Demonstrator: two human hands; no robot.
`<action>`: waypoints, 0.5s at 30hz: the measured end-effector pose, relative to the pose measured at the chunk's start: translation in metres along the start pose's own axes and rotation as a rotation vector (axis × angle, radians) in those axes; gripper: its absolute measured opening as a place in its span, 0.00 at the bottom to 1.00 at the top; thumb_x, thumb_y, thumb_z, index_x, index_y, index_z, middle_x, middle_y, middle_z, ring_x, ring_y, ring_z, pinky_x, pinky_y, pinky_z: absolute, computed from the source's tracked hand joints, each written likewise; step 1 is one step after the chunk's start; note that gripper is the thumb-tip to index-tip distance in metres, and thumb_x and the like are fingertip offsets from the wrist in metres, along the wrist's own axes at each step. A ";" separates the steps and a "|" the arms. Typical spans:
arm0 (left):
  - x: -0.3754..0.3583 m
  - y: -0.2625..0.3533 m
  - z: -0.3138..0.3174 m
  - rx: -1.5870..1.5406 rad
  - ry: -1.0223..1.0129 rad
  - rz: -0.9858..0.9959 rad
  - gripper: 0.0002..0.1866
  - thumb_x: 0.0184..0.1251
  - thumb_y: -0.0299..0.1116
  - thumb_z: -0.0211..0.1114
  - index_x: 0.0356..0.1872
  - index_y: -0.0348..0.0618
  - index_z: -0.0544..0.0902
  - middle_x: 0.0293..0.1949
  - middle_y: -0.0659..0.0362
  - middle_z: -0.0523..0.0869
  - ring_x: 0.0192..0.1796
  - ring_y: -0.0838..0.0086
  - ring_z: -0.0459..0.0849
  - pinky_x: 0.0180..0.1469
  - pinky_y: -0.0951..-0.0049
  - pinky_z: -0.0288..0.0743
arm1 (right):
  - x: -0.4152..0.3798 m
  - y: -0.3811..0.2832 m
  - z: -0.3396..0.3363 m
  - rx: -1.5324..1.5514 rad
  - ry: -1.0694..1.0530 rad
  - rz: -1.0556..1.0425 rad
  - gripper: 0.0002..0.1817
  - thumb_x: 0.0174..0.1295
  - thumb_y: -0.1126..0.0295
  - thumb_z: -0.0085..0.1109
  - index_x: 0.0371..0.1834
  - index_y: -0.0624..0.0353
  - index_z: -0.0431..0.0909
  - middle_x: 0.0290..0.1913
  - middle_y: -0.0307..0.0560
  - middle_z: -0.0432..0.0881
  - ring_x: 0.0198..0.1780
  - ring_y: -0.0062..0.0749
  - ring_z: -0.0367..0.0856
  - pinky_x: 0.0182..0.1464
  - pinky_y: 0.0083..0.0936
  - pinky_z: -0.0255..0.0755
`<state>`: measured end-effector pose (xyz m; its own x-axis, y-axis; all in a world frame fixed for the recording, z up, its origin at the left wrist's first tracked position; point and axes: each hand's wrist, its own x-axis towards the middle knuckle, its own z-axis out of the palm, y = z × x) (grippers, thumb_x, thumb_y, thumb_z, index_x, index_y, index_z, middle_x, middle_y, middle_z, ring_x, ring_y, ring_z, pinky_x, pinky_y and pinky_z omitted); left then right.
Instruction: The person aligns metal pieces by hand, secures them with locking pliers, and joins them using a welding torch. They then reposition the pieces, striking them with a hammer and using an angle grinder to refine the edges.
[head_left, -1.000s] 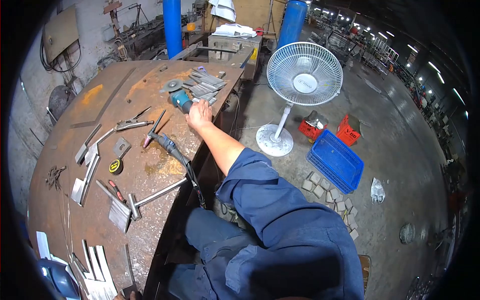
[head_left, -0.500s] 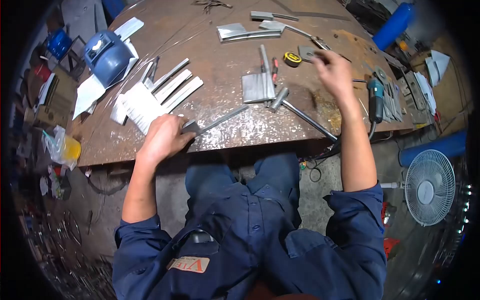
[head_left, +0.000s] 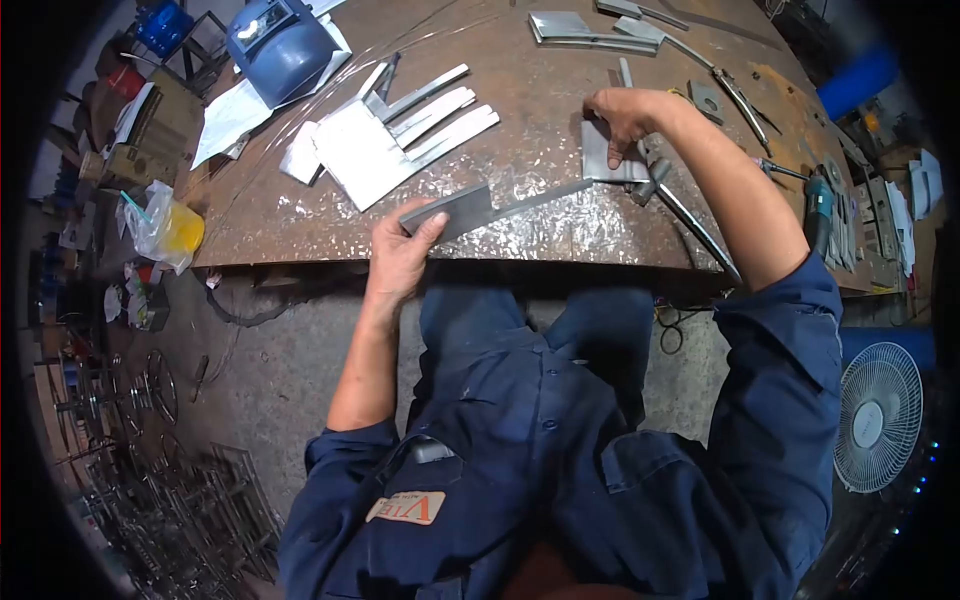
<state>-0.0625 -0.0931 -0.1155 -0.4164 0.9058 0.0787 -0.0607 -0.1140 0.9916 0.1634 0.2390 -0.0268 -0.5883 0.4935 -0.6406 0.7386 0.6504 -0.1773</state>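
My left hand (head_left: 402, 245) grips a flat grey metal piece (head_left: 452, 212) at the table's front edge, thumb on its face. A thin metal bar (head_left: 545, 199) stretches from that piece to the right. Over a square metal plate (head_left: 597, 160) is my right hand (head_left: 625, 122), fingers bent down onto it; what they pinch, if anything, is hidden. A hammer (head_left: 657, 178) lies just right of the plate, its handle pointing toward the front edge.
White sheets (head_left: 365, 150) and several metal strips lie left of centre. Behind them sits a blue welding helmet (head_left: 285, 55). An angle grinder (head_left: 819, 205) is at the right, a drink bag (head_left: 175, 232) hangs by the left edge, and a fan (head_left: 868, 425) stands beyond my right arm.
My right hand has moved left and down from near the tape measure onto the square plate. My left hand now holds the metal piece raised and more visible. The view has shifted.
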 end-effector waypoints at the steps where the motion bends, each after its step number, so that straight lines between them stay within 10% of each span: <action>1: -0.001 0.001 0.001 0.052 0.016 0.016 0.14 0.74 0.33 0.76 0.53 0.33 0.88 0.43 0.62 0.91 0.45 0.81 0.84 0.50 0.77 0.79 | -0.011 -0.010 -0.001 -0.100 0.054 0.001 0.36 0.39 0.68 0.90 0.53 0.64 0.81 0.46 0.55 0.91 0.53 0.52 0.89 0.54 0.44 0.81; 11: 0.013 0.005 0.014 0.121 -0.080 -0.008 0.17 0.76 0.37 0.73 0.54 0.34 0.87 0.43 0.63 0.89 0.44 0.81 0.82 0.49 0.77 0.77 | -0.134 -0.025 0.014 -0.468 0.816 -0.509 0.04 0.52 0.78 0.68 0.28 0.60 0.81 0.30 0.53 0.84 0.38 0.57 0.85 0.48 0.47 0.77; 15: 0.017 -0.002 0.012 0.027 -0.114 0.026 0.19 0.79 0.43 0.70 0.54 0.33 0.87 0.45 0.61 0.90 0.47 0.79 0.83 0.52 0.75 0.78 | -0.177 -0.035 0.019 -0.386 0.614 -0.435 0.08 0.53 0.75 0.72 0.34 0.62 0.83 0.32 0.54 0.85 0.41 0.56 0.87 0.43 0.45 0.78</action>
<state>-0.0585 -0.0722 -0.1147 -0.3112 0.9435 0.1140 -0.0257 -0.1283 0.9914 0.2483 0.1177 0.0783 -0.9510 0.3072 -0.0347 0.3065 0.9515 0.0249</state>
